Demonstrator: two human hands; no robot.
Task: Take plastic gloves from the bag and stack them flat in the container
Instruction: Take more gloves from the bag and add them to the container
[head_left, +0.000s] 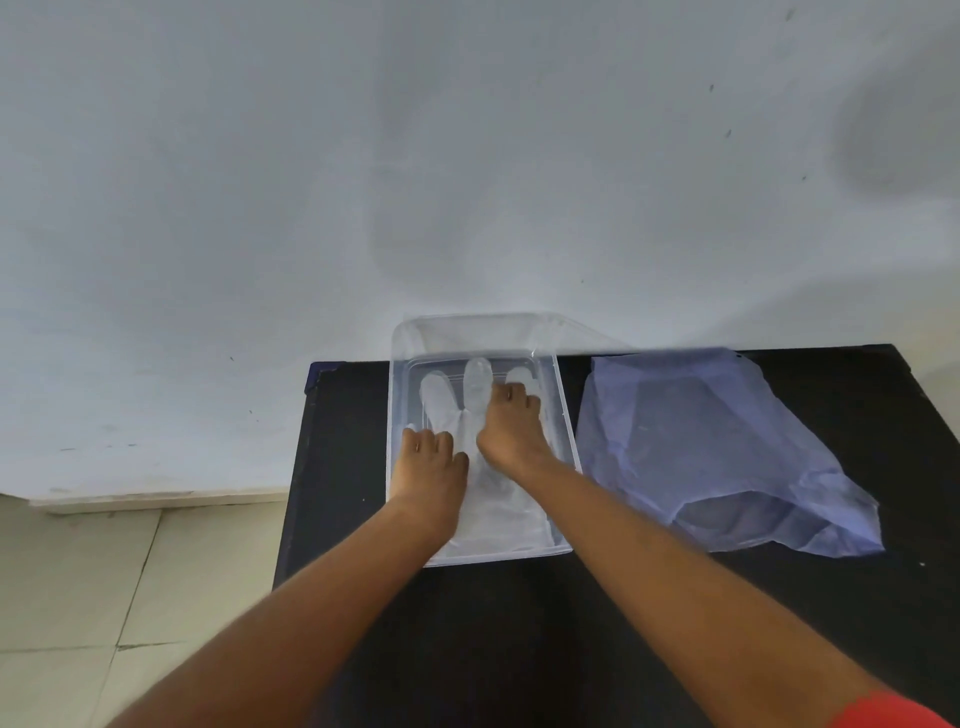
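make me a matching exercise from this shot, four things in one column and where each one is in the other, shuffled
Things:
1. clear container
2. blue bag
3. left hand
4. right hand

Places:
A. lying on the black table, right of the container
B. pressing on the plastic gloves at their finger end
C. at the table's far edge, against the wall
D. pressing down near the container's left wall

Pairs: 1-C, 2-A, 3-D, 4-B
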